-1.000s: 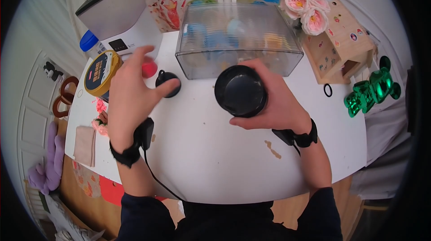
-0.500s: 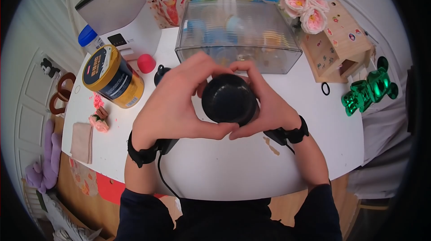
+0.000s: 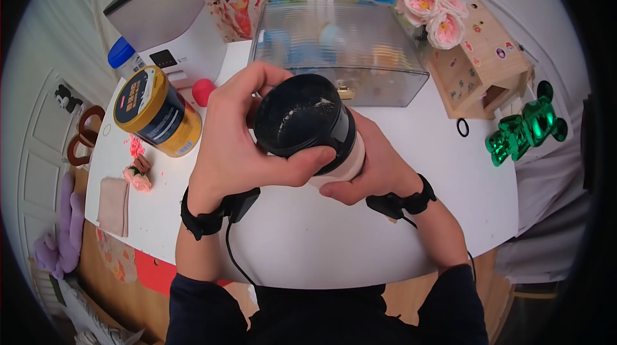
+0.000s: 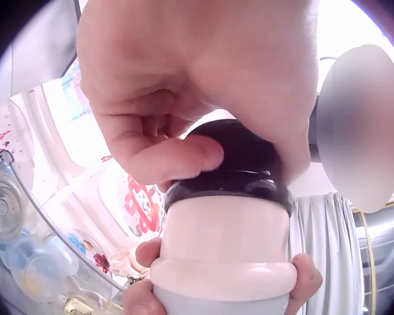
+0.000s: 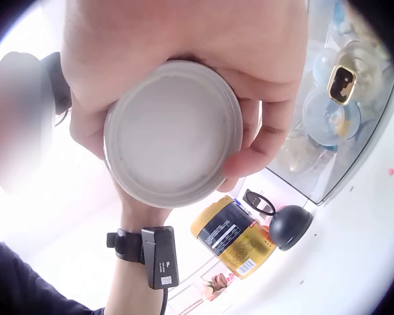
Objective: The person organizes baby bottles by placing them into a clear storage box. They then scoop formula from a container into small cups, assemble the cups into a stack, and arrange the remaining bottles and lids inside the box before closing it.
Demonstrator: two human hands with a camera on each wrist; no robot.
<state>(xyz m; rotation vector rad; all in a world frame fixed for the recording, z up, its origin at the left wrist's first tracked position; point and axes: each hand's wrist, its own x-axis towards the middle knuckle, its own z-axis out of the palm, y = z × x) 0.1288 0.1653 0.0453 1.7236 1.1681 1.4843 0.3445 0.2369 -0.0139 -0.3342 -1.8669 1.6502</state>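
A cup-shaped container with a pale pink body (image 4: 226,230) is held up over the table, tilted, its round whitish base (image 5: 174,134) showing in the right wrist view. My left hand (image 3: 234,136) grips its black top part (image 3: 299,117), thumb on the near side and fingers around the far side. Pale dusty marks show on the black surface. My right hand (image 3: 382,158) holds the pink body lower down, fingers wrapped around it. On the table, a black rounded cap with a loop (image 5: 291,226) appears in the right wrist view; the left hand hides it in the head view.
A yellow-lidded tub (image 3: 157,110) and a pink ball (image 3: 204,92) stand to the left, near a white appliance (image 3: 173,49). Behind the hands is a clear storage box (image 3: 385,84). A wooden house (image 3: 479,62) and a shiny green bear figure (image 3: 527,123) are at right.
My left hand moved right from near the tub and took hold of the container's black top. The container has tilted toward the left, bringing its pale pink body into view.
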